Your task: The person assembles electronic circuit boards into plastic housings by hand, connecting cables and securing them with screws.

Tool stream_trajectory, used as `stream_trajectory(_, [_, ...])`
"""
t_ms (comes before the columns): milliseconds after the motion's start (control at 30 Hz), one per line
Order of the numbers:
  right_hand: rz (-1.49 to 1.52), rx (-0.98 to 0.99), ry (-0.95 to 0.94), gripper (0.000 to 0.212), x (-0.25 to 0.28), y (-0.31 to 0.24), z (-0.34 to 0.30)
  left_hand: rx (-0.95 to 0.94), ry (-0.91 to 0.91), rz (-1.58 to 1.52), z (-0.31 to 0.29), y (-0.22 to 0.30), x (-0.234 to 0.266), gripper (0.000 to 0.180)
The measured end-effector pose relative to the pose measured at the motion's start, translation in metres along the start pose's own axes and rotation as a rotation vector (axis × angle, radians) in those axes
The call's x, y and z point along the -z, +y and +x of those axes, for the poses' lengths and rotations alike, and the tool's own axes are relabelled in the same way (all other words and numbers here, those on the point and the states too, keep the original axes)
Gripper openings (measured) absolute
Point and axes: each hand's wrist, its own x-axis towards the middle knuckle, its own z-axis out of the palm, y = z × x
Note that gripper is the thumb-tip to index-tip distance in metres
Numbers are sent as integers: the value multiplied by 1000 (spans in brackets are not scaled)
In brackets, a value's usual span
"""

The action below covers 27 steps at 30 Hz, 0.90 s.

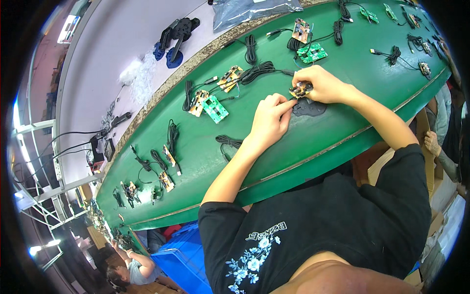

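Observation:
My right hand [323, 84] is closed on a small tan circuit board [300, 88] with dark parts on it. Below the board, on the green work surface [274, 157], lies a dark plastic shell [310, 108] with a rounded outline. My left hand [270, 121] has its thumb and fingers pinched at the near left edge of the board and shell. What they grip is too small to make out. A coiled black cable [257, 72] lies just beyond my hands, its end reaching toward my right hand.
Green boards [215, 109] and tan boards [230, 78] with coiled cables are spread along the surface. At the far side are dark blue and black parts [182, 30] and a clear plastic bag [254, 12]. A blue crate [183, 255] stands below; another person [134, 269] sits at lower left.

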Motion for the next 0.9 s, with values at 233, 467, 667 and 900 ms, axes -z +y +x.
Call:
stream_trajectory(233, [-325, -64, -198, 21, -1, -12, 28, -7, -33, 42, -1, 0, -2, 26])
stream_trajectory(467, [-240, -105, -198, 37, 4, -15, 28, 33, -35, -28, 2, 1, 0, 29])
stream_trajectory(667, [183, -16, -336, 45, 27, -12, 11, 52, -101, -34, 8, -6, 5, 19])
stream_trajectory(900, [138, 14, -84, 28, 22, -16, -36, 132, -200, -157, 18, -4, 11, 16])
